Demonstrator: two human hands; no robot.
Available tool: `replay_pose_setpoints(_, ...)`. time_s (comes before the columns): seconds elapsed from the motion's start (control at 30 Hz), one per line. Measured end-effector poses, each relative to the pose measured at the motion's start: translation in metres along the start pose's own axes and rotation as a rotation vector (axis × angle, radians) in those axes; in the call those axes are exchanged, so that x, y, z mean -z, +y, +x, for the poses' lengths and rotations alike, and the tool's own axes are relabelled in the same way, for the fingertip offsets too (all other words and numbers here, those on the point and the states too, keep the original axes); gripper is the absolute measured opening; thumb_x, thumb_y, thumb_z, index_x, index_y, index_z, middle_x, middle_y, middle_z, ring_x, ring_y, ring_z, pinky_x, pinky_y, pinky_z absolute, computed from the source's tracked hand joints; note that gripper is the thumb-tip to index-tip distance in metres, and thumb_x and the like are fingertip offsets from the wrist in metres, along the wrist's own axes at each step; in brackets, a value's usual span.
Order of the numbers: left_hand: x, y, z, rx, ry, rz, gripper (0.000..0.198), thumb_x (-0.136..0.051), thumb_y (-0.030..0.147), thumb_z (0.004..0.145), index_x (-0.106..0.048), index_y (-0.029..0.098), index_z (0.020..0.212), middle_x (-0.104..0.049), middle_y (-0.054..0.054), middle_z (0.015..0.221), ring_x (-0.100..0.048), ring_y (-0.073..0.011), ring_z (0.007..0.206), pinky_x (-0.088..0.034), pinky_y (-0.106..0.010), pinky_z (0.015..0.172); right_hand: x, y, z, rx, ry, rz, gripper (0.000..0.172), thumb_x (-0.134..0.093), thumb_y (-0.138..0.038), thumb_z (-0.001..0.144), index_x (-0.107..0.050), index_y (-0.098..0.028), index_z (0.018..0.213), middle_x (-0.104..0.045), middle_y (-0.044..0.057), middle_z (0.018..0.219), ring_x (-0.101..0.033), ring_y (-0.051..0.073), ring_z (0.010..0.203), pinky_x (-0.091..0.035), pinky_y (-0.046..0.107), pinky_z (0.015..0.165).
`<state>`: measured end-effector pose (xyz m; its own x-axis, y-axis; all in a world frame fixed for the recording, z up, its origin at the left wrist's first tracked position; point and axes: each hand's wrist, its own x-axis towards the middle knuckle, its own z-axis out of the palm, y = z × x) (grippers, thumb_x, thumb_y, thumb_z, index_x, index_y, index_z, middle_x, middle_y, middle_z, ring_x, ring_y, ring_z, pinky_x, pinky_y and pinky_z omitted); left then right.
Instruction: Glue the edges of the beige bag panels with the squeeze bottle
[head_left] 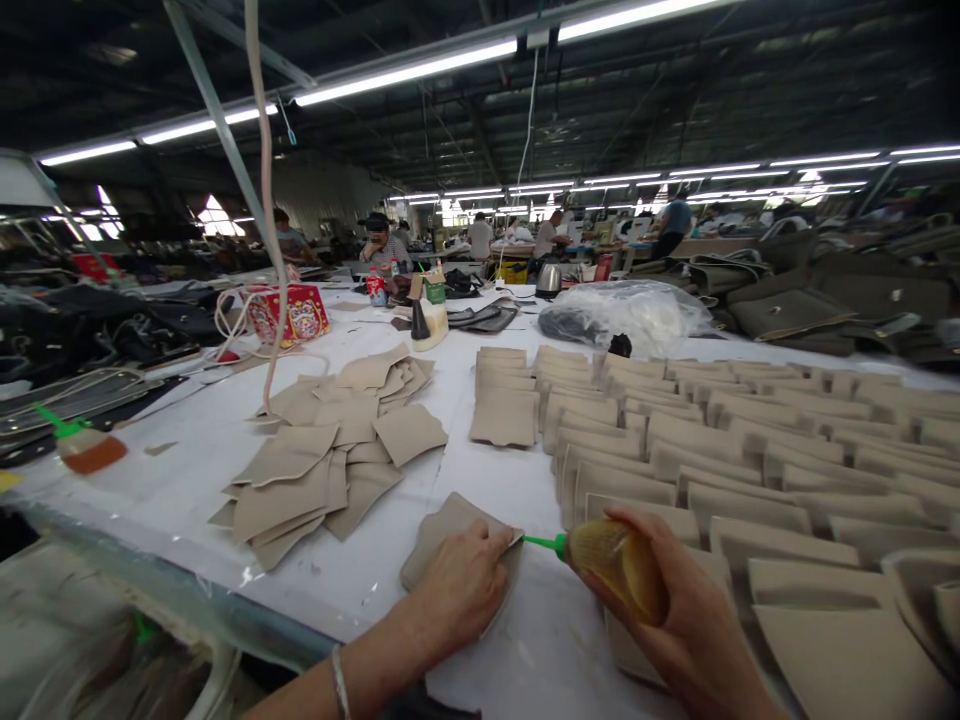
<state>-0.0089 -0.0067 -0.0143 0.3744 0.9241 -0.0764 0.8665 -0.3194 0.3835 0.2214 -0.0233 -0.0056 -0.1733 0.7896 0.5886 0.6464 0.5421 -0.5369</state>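
My left hand (pixel 459 585) presses down on a beige leather piece (pixel 442 525) lying on the white table (pixel 187 470), fingers curled over its near edge. My right hand (pixel 675 610) is wrapped round a yellow glue bottle (pixel 619 565). Its green nozzle (pixel 541 543) points left and touches the edge of that same piece. A loose heap of similar beige pieces (pixel 330 460) lies to the left. Rows of overlapping beige pieces (pixel 720 450) cover the table to the right.
Another glue bottle with a green tip (pixel 82 445) lies at the left edge. A hose (pixel 264 200) hangs down over the table. Beyond stand a red box (pixel 289 313), bottles (pixel 427 315) and a plastic bag (pixel 630 315). Several people work at the far benches.
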Motion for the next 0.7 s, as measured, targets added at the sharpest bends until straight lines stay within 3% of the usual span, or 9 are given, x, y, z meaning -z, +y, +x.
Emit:
replay_pose_setpoints(0.23,0.0034,0.0057,-0.0025,0.029,-0.016,0.046,0.043,-0.033,0.021,0.085,-0.053,0.029,0.123,-0.057,-0.006,0.097,-0.059,-0.0217,0.083,-0.044,-0.032,0.074,0.0015,-0.0001,-0.0021,-0.033,-0.065,0.017,0.035,-0.06,-0.042,0.091,-0.045,-0.028,0.119,-0.055,0.003,0.111,-0.056,0.023,0.094,-0.047,0.032,0.08)
replay_pose_setpoints(0.43,0.0026,0.0069,-0.0044,0.038,-0.029,0.068,0.043,-0.033,0.026,0.088,-0.048,0.029,0.128,-0.056,-0.006,0.099,-0.059,-0.0229,0.084,-0.045,-0.034,0.076,0.0004,0.0012,0.0029,-0.135,-0.027,0.054,0.037,-0.061,-0.047,0.089,-0.048,-0.026,0.116,-0.056,0.003,0.109,-0.057,0.024,0.093,-0.044,0.034,0.082)
replay_pose_setpoints(0.63,0.0042,0.008,-0.0055,0.039,-0.033,0.062,0.044,-0.032,0.026,0.089,-0.047,0.03,0.13,-0.055,-0.007,0.099,-0.06,-0.0227,0.083,-0.046,-0.035,0.076,0.0023,0.0002,0.0056,-0.361,-0.121,0.209,0.043,-0.061,-0.053,0.085,-0.048,-0.023,0.114,-0.062,0.001,0.096,-0.06,0.024,0.082,-0.045,0.033,0.072)
replay_pose_setpoints(0.7,0.0033,0.0075,-0.0056,0.038,-0.033,0.06,0.045,-0.032,0.026,0.089,-0.045,0.029,0.132,-0.055,-0.007,0.1,-0.06,-0.0227,0.084,-0.047,-0.035,0.077,0.0028,0.0006,0.0066,-0.405,-0.087,0.212,0.047,-0.061,-0.056,0.083,-0.048,-0.022,0.113,-0.063,0.001,0.09,-0.06,0.025,0.078,-0.045,0.034,0.07)
